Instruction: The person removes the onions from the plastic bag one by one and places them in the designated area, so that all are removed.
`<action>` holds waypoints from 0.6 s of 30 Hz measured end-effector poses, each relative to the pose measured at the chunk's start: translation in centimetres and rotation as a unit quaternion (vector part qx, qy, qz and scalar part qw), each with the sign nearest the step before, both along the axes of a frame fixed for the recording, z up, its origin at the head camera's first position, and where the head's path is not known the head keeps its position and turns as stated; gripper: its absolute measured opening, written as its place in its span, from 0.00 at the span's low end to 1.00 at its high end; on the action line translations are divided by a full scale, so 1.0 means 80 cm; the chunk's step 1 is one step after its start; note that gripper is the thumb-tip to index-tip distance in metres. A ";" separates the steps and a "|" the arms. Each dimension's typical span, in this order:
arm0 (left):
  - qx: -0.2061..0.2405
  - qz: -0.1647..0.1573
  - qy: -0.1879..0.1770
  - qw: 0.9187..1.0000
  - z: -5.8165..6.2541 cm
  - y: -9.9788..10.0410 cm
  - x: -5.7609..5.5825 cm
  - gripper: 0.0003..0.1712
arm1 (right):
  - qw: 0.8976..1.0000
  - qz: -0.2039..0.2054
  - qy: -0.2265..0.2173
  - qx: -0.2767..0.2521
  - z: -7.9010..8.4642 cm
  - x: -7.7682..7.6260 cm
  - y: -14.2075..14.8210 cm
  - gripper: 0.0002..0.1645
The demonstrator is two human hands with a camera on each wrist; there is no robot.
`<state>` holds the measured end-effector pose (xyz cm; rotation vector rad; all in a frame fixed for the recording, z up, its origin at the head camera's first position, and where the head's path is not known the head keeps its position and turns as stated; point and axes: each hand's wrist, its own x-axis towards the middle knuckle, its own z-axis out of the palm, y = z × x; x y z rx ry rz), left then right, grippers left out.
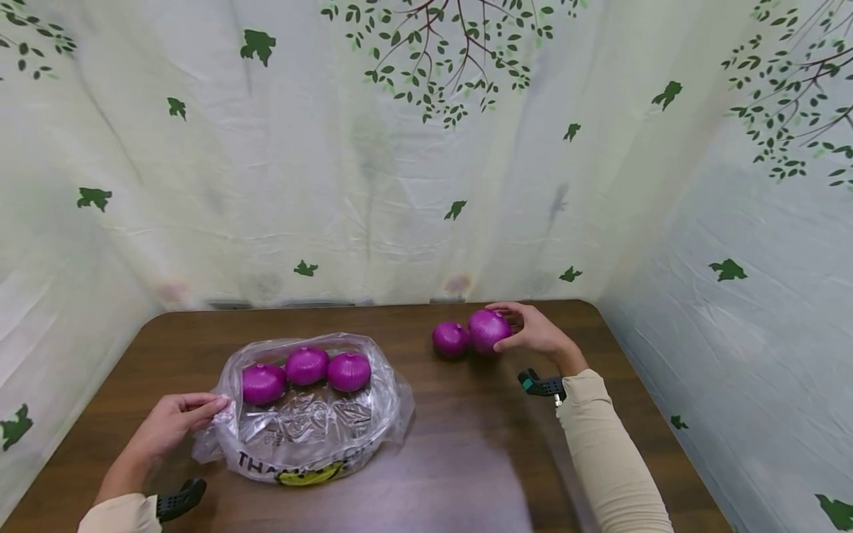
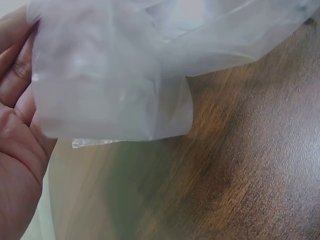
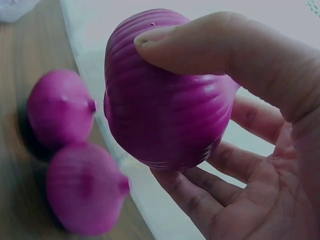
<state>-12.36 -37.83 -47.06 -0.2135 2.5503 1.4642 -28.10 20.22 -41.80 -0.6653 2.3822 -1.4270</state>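
Note:
My left hand (image 1: 175, 423) pinches the left rim of a clear plastic bag (image 1: 393, 422), whose mouth is spread wide. In the left wrist view the bag's folded edge (image 2: 110, 95) covers part of the fingers. Inside the bag, toward its far side, sit three purple onions (image 1: 307, 366). Over at the back right, my right hand (image 1: 538, 334) grips another purple onion (image 3: 165, 100) between thumb and fingers. Two more onions (image 3: 85, 189) rest together on the table in the right wrist view; the head view shows one of them (image 1: 450, 340), left of the held onion.
The brown wooden table (image 1: 460, 466) has rounded far corners. A pale curtain (image 1: 400, 244) printed with leaves and branches hangs behind it and along both sides. Black lettering and a yellow print mark the bag's near side. Each wrist wears a black strap (image 1: 543, 385).

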 end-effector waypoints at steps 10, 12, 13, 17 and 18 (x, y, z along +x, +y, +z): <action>0.001 -0.001 0.002 1.000 0.001 0.001 0.002 0.25 | 0.999 -0.042 0.003 -0.006 -0.011 -0.005 0.037 0.42; 0.000 -0.002 0.001 1.000 0.002 0.001 0.002 0.25 | 0.999 -0.045 0.008 -0.009 -0.015 -0.007 0.043 0.41; -0.002 -0.002 0.001 1.000 0.001 0.001 0.002 0.25 | 0.999 -0.046 0.012 -0.009 -0.016 -0.007 0.047 0.41; 0.002 -0.002 0.005 1.000 0.000 0.002 0.002 0.25 | 0.998 -0.057 0.015 -0.008 -0.021 -0.008 0.058 0.41; 0.004 -0.002 0.007 1.000 0.000 0.002 0.002 0.24 | 0.998 -0.062 0.011 -0.007 -0.022 -0.007 0.060 0.42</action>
